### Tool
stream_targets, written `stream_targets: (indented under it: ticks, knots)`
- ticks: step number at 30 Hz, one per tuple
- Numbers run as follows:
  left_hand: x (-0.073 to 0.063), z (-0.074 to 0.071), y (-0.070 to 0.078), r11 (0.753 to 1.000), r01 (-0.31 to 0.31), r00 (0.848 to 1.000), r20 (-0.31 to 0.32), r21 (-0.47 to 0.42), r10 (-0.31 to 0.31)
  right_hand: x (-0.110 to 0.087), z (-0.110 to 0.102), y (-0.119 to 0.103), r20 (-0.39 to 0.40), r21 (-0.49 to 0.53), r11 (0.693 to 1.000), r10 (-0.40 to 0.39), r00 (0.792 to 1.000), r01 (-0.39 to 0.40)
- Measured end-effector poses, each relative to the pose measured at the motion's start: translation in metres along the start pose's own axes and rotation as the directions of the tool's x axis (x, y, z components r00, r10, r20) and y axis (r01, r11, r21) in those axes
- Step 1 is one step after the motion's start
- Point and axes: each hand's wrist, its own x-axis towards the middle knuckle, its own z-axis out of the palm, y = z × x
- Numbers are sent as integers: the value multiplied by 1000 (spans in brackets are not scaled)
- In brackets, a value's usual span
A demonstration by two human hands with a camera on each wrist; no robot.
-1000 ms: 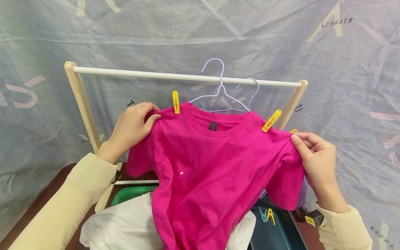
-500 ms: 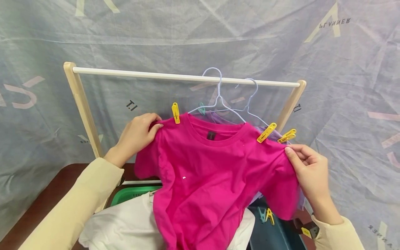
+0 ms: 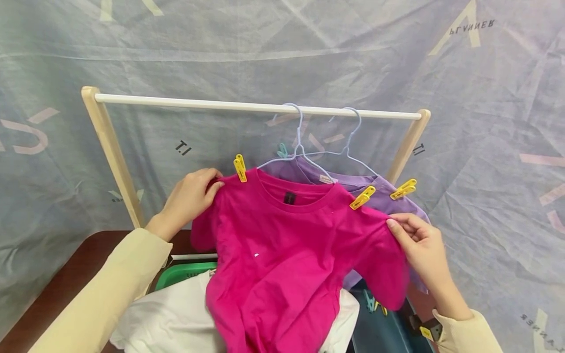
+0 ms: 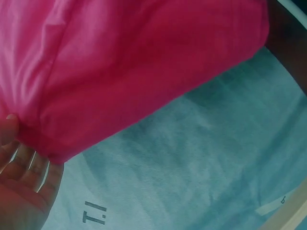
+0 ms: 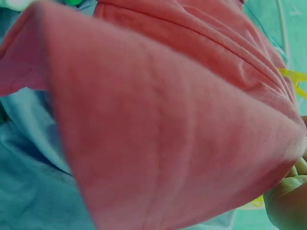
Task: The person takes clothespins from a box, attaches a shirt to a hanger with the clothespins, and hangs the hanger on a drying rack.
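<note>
A magenta T-shirt [image 3: 282,245] hangs on a pale lilac wire hanger [image 3: 301,142], whose hook is at the rack's white rod [image 3: 198,103]. Yellow clothespins sit on its shoulders, one on the left [image 3: 240,169] and one on the right [image 3: 363,198]. My left hand [image 3: 187,198] pinches the left shoulder by the sleeve seam; the left wrist view shows its fingers [image 4: 29,167] behind the cloth. My right hand [image 3: 419,242] pinches the opposite shoulder between thumb and fingers. In the right wrist view the sleeve [image 5: 144,124] fills most of the picture.
Behind hangs a purple T-shirt [image 3: 384,196] on a second hanger [image 3: 353,132], with a yellow clothespin [image 3: 403,189] and a teal one [image 3: 282,150]. Below are white cloth [image 3: 167,314], a green basket [image 3: 183,273] and a dark blue bin [image 3: 384,333] with clothespins. Wooden posts [image 3: 110,152] hold the rod.
The magenta shirt and both hands have moved down and slightly left. The hanger's hook, first above the rod, has come down onto it. More of the purple shirt shows.
</note>
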Motion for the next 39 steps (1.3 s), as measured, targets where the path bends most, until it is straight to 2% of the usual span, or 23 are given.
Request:
stream_targets:
  ticks: [5,11,13,16,21,25,27,32,35,39]
  knots:
    - [-3,2,-9,1000,17,1000,13,-10,-17,-5,1,13,87,-8,1000,30,996,-29]
    - [-11,3,-22,997,72,995,77,-27,-70,-14,4,34,183,-36,996,81,980,-76]
    - [-16,2,-26,995,95,991,94,-28,-92,-20,7,42,220,-42,993,116,968,-109]
    - [-24,0,-31,992,122,987,105,-21,-119,-28,11,53,280,-105,985,159,947,-135]
    - [-43,-3,-32,992,128,981,144,12,-128,-39,15,63,402,-236,964,211,891,-121]
    - [-59,-7,-26,991,133,970,204,28,-136,-45,18,68,495,-280,952,254,831,-125]
    - [-68,-8,-20,992,119,968,217,34,-124,-48,20,70,533,-276,956,241,811,-103]
    - [-94,-4,-1,996,10,980,198,92,-28,-55,27,74,613,-208,975,192,766,-78]
    - [-107,-2,10,993,-40,978,207,115,15,-57,31,75,635,-176,982,170,753,-74]
    - [-121,-2,22,993,-30,973,232,115,3,-58,38,74,631,-152,988,126,765,-37]
